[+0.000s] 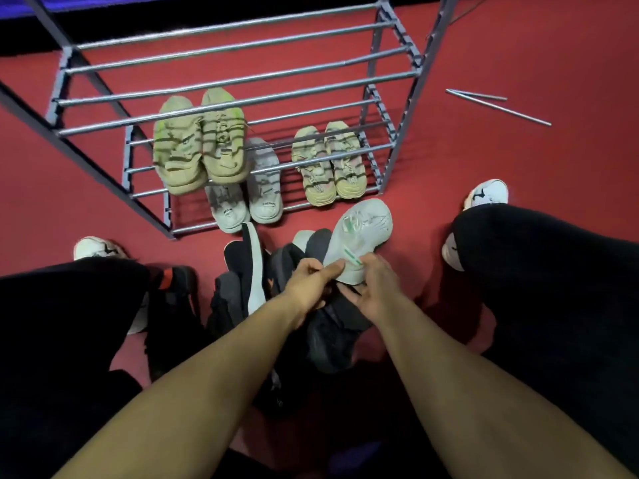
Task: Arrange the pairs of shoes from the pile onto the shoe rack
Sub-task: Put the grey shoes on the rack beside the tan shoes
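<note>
1. Red carpet floor (484,81) all round, shoe rack (242,77) standing ahead, pile of dark shoes (325,326) heaped between the knees.
2. Pale green-striped sneaker (359,233) raised at the far edge of the pile, toe pointing toward the rack, heel end pinched from both sides: left hand (311,285) closed on it with the thumb across the heel, right hand (377,288) curled round the other side.
3. Risk of a slip: grip only at the heel, most of the shoe's length unsupported.
4. Mate of this sneaker not clearly visible; risk of shelving a single shoe.
5. Risk of snagging a rail or knocking the beige pair (328,164), the grey pair (249,191) or the yellow-green pair (197,143) already on the lower tiers.
6. Two loose rods (498,107) lying well apart on the floor to the right; rack possibly not fully assembled.
</note>
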